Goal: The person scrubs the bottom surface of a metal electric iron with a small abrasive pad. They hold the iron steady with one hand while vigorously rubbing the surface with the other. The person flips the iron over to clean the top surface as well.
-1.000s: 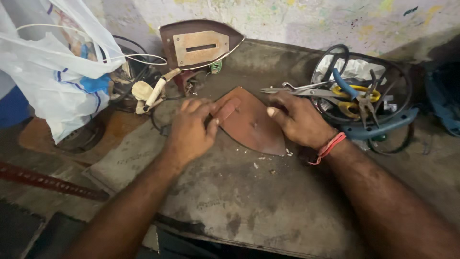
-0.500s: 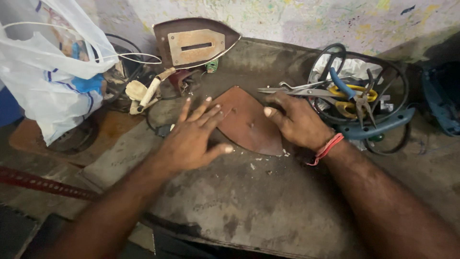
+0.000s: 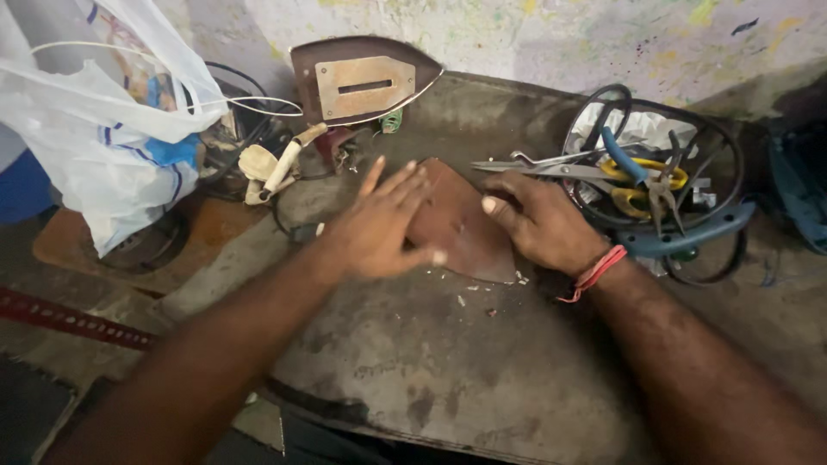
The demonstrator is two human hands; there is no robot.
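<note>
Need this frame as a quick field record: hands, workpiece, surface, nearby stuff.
left hand: flat, fingers spread, on the plate's left part
right hand: on the plate's right edge; red wrist band
workpiece: brown iron-shaped plate, lying flat
surface: worn grey bench
behind: iron body leaning at the wall
right: scissors, pliers, coiled black cable
left: white plastic bag

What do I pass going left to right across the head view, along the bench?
White plastic bag → cream plug → left hand → brown iron soleplate → right hand → yellow-handled pliers.
</note>
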